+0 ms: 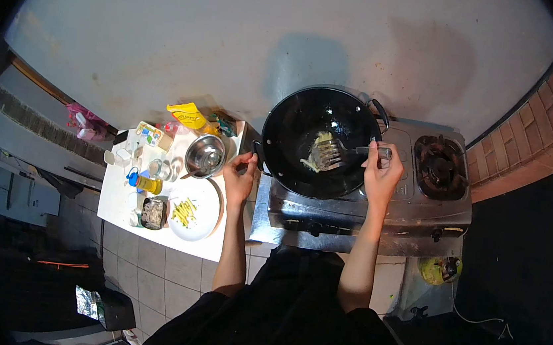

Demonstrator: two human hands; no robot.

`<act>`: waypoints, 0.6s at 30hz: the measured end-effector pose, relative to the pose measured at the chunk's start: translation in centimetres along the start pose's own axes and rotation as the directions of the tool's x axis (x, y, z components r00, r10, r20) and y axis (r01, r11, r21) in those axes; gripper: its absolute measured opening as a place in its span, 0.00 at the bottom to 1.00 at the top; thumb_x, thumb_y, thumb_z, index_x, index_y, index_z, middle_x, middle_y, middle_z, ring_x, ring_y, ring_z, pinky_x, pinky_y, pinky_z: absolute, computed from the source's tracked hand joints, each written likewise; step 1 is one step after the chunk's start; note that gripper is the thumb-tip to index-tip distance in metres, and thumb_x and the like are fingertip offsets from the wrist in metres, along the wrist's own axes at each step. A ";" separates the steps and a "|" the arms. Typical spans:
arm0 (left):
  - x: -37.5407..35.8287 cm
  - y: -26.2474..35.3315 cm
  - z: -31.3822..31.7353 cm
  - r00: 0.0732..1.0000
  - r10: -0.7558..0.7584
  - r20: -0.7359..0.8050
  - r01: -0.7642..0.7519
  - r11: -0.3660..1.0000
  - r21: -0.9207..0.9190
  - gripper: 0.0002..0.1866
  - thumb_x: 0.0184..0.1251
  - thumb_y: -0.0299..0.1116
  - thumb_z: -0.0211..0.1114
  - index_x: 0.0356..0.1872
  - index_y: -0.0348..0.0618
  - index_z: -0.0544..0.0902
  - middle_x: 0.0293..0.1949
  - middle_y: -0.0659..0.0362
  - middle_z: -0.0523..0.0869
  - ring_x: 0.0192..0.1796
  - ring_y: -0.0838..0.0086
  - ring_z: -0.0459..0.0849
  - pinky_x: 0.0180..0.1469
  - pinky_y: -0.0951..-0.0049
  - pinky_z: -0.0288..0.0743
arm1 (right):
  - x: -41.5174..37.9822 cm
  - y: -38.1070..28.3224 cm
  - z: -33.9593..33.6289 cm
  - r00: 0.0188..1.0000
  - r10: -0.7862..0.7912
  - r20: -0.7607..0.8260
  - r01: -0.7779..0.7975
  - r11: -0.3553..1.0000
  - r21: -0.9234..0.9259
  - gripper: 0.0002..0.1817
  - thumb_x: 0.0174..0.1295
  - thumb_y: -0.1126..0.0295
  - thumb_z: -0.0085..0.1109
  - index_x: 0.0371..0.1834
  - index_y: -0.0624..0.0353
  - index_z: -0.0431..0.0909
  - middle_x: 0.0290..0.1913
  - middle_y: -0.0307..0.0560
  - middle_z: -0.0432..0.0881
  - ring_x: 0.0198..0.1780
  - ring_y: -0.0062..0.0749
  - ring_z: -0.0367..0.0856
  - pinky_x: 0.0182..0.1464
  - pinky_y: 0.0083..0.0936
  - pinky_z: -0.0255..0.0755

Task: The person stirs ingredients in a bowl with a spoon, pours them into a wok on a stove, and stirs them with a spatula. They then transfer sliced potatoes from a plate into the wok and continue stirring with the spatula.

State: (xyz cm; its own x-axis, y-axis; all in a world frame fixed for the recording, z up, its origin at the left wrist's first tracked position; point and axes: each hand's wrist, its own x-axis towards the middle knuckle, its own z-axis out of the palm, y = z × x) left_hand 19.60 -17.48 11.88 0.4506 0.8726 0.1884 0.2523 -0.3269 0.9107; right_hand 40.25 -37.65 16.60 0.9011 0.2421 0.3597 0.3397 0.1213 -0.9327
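A black wok (296,118) sits on the left burner of the gas stove. My left hand (240,179) is at the wok's left side, its thumb and fingers closed on the loop handle (258,152). In my right hand (383,173), closed round the handle, is a slotted turner (328,156). Its metal head is tilted against the bottom of the wok. Beside and beneath the slots lie pale, thin food pieces (323,137), too small to identify.
The stove's right burner (438,165) is uncovered. To the left, a white table (113,205) carries a steel bowl (205,155), a plate (192,229) with yellow-green strips, an oil bottle (146,182), a yellow bag (189,115) and several jars. A brick wall (526,137) stands at the right.
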 end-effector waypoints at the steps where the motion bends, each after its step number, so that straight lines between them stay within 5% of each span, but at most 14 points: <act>1: 0.0 0.0 0.0 1.000 0.001 0.000 -0.001 1.000 0.000 0.13 0.64 0.32 0.65 0.40 0.29 0.83 0.32 0.57 0.85 0.36 0.79 0.78 0.43 0.78 0.71 | 0.0 0.1 0.0 1.000 0.000 -0.001 0.000 1.000 0.000 0.07 0.63 0.74 0.57 0.31 0.68 0.73 0.21 0.41 0.76 0.19 0.18 0.74 0.22 0.17 0.66; 18: -0.3 1.0 -0.1 1.000 -0.032 0.001 0.032 0.999 0.013 0.14 0.64 0.33 0.65 0.40 0.29 0.83 0.33 0.57 0.85 0.37 0.78 0.79 0.45 0.76 0.71 | -0.3 0.9 0.7 0.999 0.046 0.028 -0.046 0.999 0.007 0.07 0.63 0.74 0.58 0.32 0.68 0.73 0.22 0.43 0.78 0.21 0.19 0.77 0.24 0.16 0.68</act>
State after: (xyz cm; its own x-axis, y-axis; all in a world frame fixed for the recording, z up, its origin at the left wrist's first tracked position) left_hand 19.62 -18.05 12.74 0.4435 0.8820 0.1591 0.2773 -0.3038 0.9115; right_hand 40.14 -36.97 15.68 0.9077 0.2745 0.3174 0.2961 0.1168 -0.9480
